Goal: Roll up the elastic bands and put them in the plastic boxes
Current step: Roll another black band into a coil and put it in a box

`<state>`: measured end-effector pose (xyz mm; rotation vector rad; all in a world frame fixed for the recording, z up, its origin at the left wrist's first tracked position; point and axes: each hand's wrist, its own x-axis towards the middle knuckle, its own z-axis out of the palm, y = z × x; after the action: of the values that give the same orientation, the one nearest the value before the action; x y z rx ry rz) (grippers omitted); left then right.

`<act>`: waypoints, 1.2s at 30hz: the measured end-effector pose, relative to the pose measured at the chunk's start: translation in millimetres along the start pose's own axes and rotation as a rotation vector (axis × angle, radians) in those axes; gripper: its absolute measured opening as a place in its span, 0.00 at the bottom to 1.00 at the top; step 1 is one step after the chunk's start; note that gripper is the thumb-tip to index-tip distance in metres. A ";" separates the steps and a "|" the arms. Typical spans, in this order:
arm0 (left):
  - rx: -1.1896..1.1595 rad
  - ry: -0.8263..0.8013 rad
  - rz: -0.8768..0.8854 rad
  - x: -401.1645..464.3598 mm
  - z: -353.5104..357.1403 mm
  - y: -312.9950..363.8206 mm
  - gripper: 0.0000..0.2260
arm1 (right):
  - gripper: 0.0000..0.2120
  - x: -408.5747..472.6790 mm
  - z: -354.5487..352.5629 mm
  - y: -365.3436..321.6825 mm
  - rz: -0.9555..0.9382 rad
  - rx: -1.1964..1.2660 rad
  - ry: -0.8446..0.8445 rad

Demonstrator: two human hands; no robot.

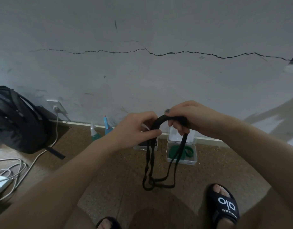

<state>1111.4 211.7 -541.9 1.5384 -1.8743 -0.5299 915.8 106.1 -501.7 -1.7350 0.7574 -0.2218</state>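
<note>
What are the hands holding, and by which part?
Both hold the black elastic band at its top arc: the left hand pinches one end of the arc, the right hand grips the other. The loops hang free below.

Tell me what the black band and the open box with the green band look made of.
Black band: matte stretchy fabric or rubber; it hangs limp and twisted. Open box: clear, glossy hard plastic; the green band shows through its walls.
</note>
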 end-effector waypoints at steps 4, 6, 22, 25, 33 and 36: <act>0.011 -0.012 -0.013 -0.6 -5.1 0.8 0.06 | 0.14 -4.0 -3.7 -0.3 0.038 -0.147 -0.042; 0.041 -0.024 0.003 0.3 -4.5 2.2 0.07 | 0.15 -3.9 0.1 0.0 0.051 -0.126 -0.042; 0.110 -0.053 0.018 0.1 -3.9 1.1 0.08 | 0.18 1.5 7.5 0.0 0.005 -0.125 0.021; 0.057 -0.045 -0.003 0.3 -7.4 2.2 0.09 | 0.18 1.9 5.6 0.1 -0.012 -0.108 0.037; 0.041 -0.079 -0.048 -1.8 -4.3 4.9 0.06 | 0.15 0.5 4.6 0.7 -0.009 -0.062 0.013; 0.021 -0.123 -0.061 -1.5 -5.6 6.0 0.06 | 0.15 1.6 4.1 0.7 -0.003 0.009 0.001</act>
<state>1111.2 215.1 -534.2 1.6134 -1.9354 -0.6477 918.9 108.3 -504.1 -1.7278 0.7543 -0.2280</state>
